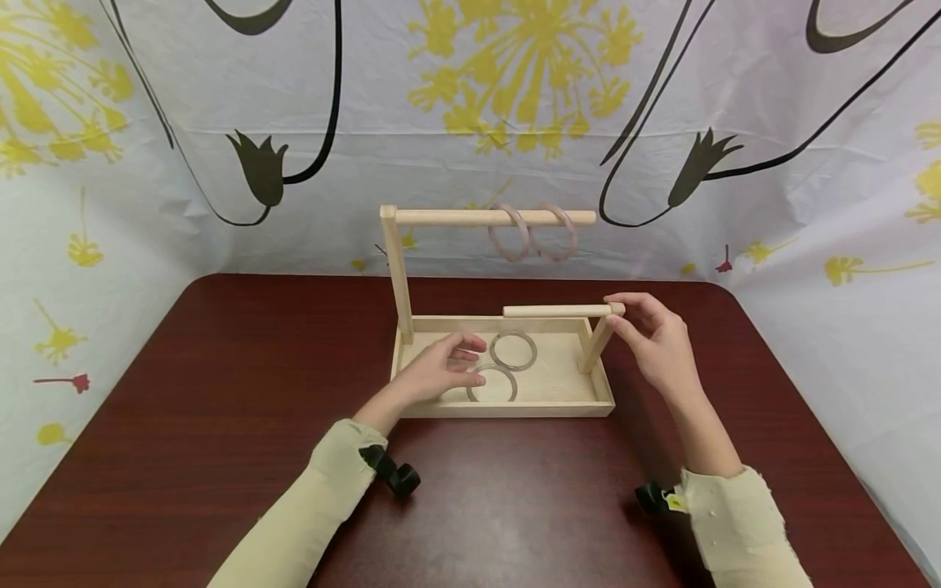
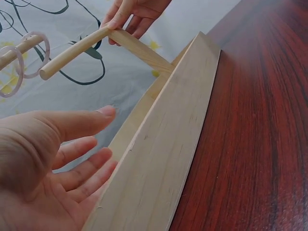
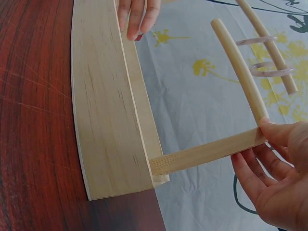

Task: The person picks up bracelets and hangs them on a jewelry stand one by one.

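A pale wooden rack stands in the head view, with a tall bar [image 1: 441,217] and a shorter bar [image 1: 551,311] over a shallow wooden tray [image 1: 500,411]. Two pinkish bangles hang on the tall bar, one [image 1: 494,237] left of the other [image 1: 572,237]. Two more lie in the tray, a rear bangle [image 1: 535,351] and a front bangle [image 1: 515,390]. My left hand [image 1: 441,369] hovers over the tray's left half, fingers loosely bent and thumb by the front bangle, holding nothing. At the top of the short post [image 1: 597,345], my right hand [image 1: 662,347] pinches the corner between thumb and fingers.
The rack sits on a dark red-brown wooden table [image 1: 279,392]. Behind it and at both sides hangs a white cloth [image 1: 309,237] printed with yellow and dark flowers. The tall post [image 1: 398,278] rises at the tray's left end.
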Demonstrator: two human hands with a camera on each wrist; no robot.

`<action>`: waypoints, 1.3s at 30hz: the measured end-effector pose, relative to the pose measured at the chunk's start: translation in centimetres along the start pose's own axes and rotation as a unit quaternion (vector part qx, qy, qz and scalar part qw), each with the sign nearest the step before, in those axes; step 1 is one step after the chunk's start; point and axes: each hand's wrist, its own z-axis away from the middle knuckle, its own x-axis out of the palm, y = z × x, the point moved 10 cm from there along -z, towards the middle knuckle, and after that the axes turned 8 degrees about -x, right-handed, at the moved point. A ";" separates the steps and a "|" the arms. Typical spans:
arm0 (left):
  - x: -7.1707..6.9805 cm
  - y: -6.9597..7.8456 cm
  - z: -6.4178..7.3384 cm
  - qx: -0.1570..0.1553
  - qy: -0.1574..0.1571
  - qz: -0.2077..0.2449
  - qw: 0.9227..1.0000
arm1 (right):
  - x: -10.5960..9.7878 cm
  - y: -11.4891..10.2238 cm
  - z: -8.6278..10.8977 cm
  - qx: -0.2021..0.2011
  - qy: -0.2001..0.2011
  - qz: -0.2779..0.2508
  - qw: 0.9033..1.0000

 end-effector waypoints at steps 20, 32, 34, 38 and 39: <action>1.3 -1.4 -0.6 -0.029 -0.026 -0.107 0.993 | 0.1 0.1 0.0 -0.003 -0.002 -0.001 1.000; 2.3 0.3 -0.8 0.034 -0.034 -0.296 0.954 | -0.1 0.0 0.0 -0.004 0.004 -0.002 1.000; 2.4 0.4 -0.8 0.035 -0.038 -0.311 0.949 | -0.1 0.0 0.0 -0.003 0.004 -0.001 1.000; 2.3 0.5 -0.8 0.033 -0.039 -0.326 0.944 | 0.0 0.1 0.0 -0.001 0.002 0.002 1.000; 2.2 0.4 -0.8 0.032 -0.037 -0.325 0.944 | 0.0 0.1 0.0 -0.001 0.001 0.002 1.000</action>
